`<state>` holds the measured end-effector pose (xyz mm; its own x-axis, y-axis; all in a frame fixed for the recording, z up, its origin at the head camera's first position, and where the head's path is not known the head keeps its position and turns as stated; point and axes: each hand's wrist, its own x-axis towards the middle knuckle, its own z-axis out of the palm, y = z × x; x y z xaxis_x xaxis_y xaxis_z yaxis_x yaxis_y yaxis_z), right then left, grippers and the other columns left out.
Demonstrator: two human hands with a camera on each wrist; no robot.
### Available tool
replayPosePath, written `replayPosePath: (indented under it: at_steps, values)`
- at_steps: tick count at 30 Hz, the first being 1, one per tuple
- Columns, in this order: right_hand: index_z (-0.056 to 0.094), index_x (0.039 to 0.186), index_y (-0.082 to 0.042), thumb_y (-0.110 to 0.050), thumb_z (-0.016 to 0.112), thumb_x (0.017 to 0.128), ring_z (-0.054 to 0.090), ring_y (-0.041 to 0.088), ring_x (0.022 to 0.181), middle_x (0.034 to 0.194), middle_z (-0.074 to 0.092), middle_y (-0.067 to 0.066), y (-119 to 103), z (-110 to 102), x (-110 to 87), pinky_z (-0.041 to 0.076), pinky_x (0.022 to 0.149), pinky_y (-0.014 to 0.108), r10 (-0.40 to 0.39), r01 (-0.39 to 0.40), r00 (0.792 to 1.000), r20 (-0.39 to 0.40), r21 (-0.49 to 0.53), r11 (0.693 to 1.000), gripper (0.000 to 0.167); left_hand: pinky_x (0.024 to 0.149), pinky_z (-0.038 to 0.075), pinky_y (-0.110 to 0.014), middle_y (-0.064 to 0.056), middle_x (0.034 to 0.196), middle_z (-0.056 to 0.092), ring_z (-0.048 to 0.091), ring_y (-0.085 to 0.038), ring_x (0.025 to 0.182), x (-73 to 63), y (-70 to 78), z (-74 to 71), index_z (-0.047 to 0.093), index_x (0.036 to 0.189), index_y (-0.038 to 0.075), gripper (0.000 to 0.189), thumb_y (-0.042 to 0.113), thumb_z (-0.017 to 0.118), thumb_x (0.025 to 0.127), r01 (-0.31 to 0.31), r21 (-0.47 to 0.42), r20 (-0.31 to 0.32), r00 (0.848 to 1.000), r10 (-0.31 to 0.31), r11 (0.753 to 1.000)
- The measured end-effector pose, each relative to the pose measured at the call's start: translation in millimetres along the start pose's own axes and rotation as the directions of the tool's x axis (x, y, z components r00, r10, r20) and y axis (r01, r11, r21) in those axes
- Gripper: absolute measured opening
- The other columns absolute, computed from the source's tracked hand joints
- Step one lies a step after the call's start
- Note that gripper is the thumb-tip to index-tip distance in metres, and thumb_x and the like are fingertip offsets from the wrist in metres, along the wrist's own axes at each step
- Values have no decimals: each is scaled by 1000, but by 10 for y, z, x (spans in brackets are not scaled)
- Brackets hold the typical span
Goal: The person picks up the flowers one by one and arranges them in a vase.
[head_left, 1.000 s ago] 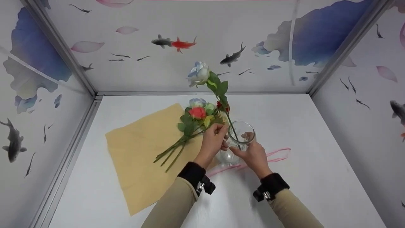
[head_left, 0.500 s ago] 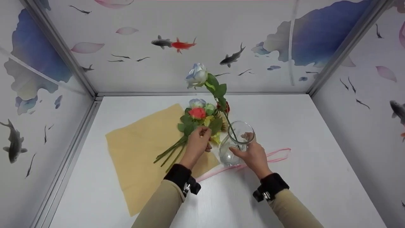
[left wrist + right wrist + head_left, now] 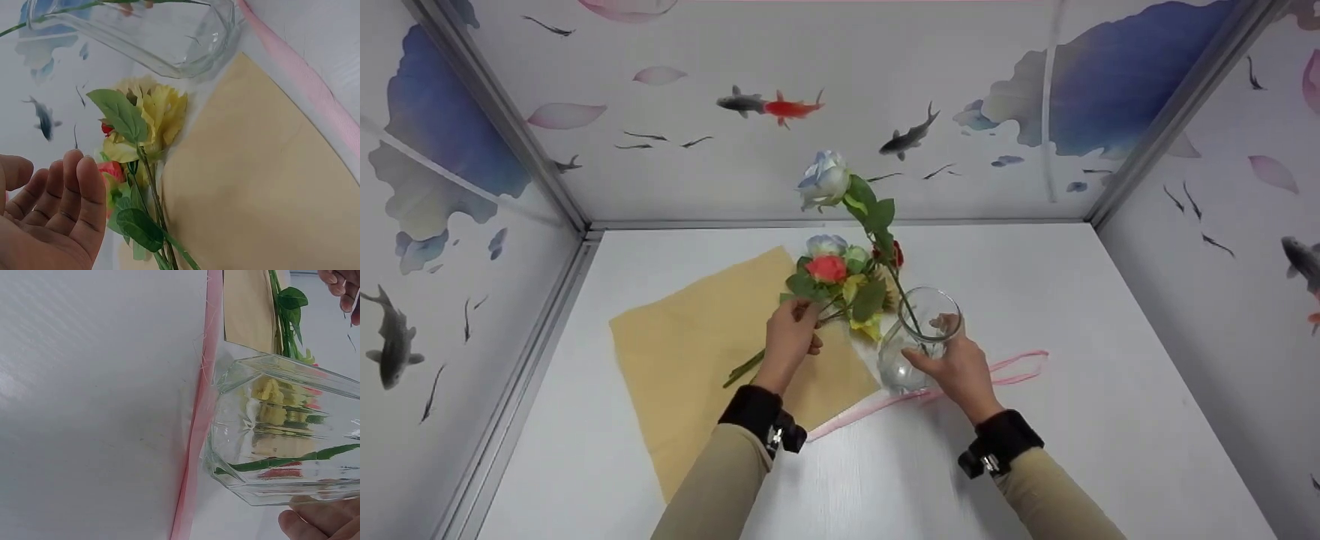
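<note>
My right hand (image 3: 960, 375) grips a clear glass vase (image 3: 894, 367) that stands on the table. One long-stemmed pale blue and white rose (image 3: 823, 181) leans out of the vase to the left; its stem (image 3: 259, 466) reaches down near the bottom of the glass in the right wrist view. My left hand (image 3: 789, 337) hovers by the stems of a bunch of artificial flowers (image 3: 826, 268). In the left wrist view its fingers (image 3: 90, 191) are loosely bent, with nothing between them and the thumb. A yellow flower (image 3: 169, 115) shows beside it.
Under the bunch lies a sheet of brown wrapping paper (image 3: 682, 345). A pink ribbon (image 3: 847, 421) runs across the table past the vase base, its loop to the right. White printed panels (image 3: 660, 172) enclose the table at the back and sides.
My left hand has moved left, away from the vase and rose stem, over to the stems of the bunch. The right hand stays on the vase; the rose has tilted slightly left.
</note>
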<state>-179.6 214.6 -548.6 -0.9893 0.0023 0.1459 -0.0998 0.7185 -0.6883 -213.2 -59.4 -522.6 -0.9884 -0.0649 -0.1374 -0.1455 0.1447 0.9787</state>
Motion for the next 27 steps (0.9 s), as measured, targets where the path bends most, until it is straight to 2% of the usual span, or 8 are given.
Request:
replayPosePath:
  at_steps: [3, 9, 18, 27]
  values:
    - [43, 132, -9, -39, 87, 81, 66, 41, 115, 134, 64, 22, 8, 2, 3, 53, 92, 56, -16, 16, 1000, -3, -2, 1000, 74, 57, 57, -30, -13, 93, 64, 64, -17, 60, 13, -23, -47, 62, 124, 4, 26, 22, 54, 107, 7, 12, -24, 1000, -7, 1000]
    - [42, 134, -9, -40, 87, 81, 64, 41, 118, 135, 63, 21, 2, 0, 3, 52, 95, 56, -17, 17, 1000, 2, 5, 1000, 76, 59, 57, -33, -19, 109, 62, 64, -20, 61, 45, -99, -119, 61, 131, 4, 30, 22, 54, 107, 20, 40, -61, 998, -17, 999]
    - [42, 135, -10, -41, 87, 81, 64, 41, 119, 136, 62, 21, 4, 8, 1, 51, 96, 56, -12, 12, 1000, 0, 5, 1000, 76, 57, 55, -35, -21, 107, 62, 67, -31, 69, 91, -219, -229, 62, 126, 4, 25, 16, 53, 106, 41, 93, -102, 994, -31, 995]
    - [43, 134, -9, -40, 87, 81, 65, 41, 116, 134, 63, 22, 6, 7, -3, 52, 93, 56, -8, 8, 1000, -2, -3, 1000, 75, 53, 48, -29, -22, 101, 64, 65, -31, 69, 123, -360, -302, 63, 126, 1, 25, 13, 56, 105, 85, 129, -106, 992, -72, 988]
